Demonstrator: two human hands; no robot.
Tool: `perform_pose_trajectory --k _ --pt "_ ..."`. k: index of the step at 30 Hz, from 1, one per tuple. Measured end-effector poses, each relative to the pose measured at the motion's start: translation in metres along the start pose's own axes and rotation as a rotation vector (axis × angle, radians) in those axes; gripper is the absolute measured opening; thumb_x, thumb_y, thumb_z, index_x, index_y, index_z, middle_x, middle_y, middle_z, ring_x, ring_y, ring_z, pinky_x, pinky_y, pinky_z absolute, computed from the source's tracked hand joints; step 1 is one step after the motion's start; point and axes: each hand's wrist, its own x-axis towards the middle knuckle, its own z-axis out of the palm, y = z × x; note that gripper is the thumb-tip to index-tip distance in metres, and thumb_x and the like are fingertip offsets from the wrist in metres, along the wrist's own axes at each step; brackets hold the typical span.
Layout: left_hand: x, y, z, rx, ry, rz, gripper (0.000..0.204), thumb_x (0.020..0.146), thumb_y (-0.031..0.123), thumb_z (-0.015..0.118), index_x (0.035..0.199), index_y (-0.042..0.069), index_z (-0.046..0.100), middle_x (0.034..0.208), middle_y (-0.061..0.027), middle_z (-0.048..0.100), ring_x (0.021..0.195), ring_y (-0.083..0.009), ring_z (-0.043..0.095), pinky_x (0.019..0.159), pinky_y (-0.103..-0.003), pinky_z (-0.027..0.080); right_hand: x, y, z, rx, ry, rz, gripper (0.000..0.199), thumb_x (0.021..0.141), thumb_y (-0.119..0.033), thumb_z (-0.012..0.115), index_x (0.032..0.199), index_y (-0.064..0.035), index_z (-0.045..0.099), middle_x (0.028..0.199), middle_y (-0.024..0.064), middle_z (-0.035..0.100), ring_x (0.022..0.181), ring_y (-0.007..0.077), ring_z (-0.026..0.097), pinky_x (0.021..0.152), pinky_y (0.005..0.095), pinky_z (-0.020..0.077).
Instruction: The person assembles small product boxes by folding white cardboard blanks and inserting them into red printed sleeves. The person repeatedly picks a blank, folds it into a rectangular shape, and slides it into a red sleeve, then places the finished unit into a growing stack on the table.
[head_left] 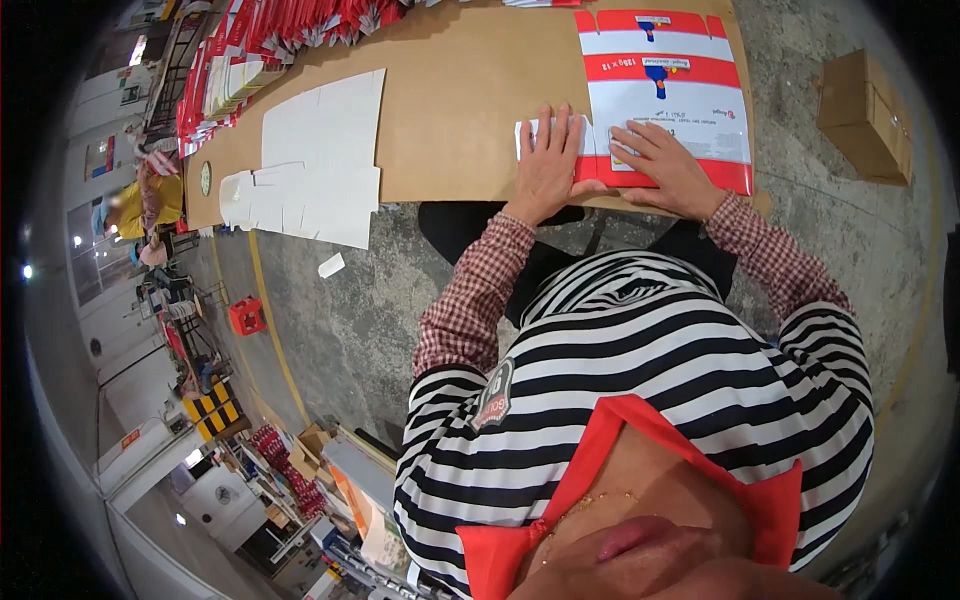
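Note:
A flat red and white carton blank [690, 115] with blue figures printed on it lies at the table's right end. My right hand [665, 170] presses flat on its near left part, fingers stretched. Beside it, my left hand [547, 165] lies palm down with straight fingers on a narrow white and red flap [585, 140] at the blank's left edge. Most of that flap is covered by the hand. Left of my hands, unprinted whitish cardboard sheets [325, 125] with slits rest on the brown tabletop [450, 100], partly over its near edge.
Piles of folded red and white cartons [290, 30] crowd the table's far left. A brown cardboard box [865, 120] stands on the floor at right. A paper scrap [332, 265] and a red stool [247, 315] are on the floor at left. Farther off is a person in yellow [165, 200].

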Motion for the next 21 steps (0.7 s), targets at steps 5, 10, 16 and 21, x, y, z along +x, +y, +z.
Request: perform_pose_trajectory --k 5,10,16,21 --pt "0.000 0.005 -0.003 -0.022 -0.015 -0.008 0.104 0.078 0.075 0.055 0.145 -0.003 0.037 0.154 -0.0255 0.029 0.142 -0.0460 0.025 0.111 -0.066 0.019 -0.001 -0.005 0.008 -0.044 0.050 0.014 0.062 0.087 -0.040 0.066 0.137 -0.0056 0.052 0.150 0.0111 0.043 0.140 0.0307 0.035 0.116 0.0451 0.0297" --pt "0.008 0.011 0.002 0.018 -0.003 -0.058 0.079 0.090 0.060 0.052 0.148 0.008 0.038 0.155 -0.0213 0.030 0.142 -0.0463 0.026 0.109 -0.064 0.022 -0.004 -0.003 0.007 0.024 0.064 0.021 0.058 0.086 -0.032 0.068 0.136 -0.0065 0.053 0.149 0.0124 0.043 0.140 0.0314 0.035 0.116 0.0453 0.0306" --pt "0.039 0.004 0.015 0.014 0.072 -0.255 0.054 0.098 0.038 0.050 0.148 0.020 0.042 0.156 -0.0163 0.031 0.140 -0.0451 0.028 0.109 -0.062 0.022 -0.049 0.017 -0.017 -0.007 0.233 0.294 0.050 0.090 -0.026 0.067 0.133 -0.0050 0.056 0.143 0.0147 0.050 0.133 0.0328 0.045 0.114 0.0435 0.0328" --pt "0.042 0.021 0.017 -0.105 0.109 -0.311 0.057 0.094 0.023 0.052 0.148 0.010 0.038 0.153 -0.0242 0.030 0.141 -0.0495 0.024 0.111 -0.063 0.021 -0.114 0.015 -0.034 1.714 1.105 0.784 0.055 0.098 -0.013 0.060 0.145 0.0008 0.037 0.140 0.0122 0.051 0.126 0.0228 0.051 0.111 0.0394 0.0369"
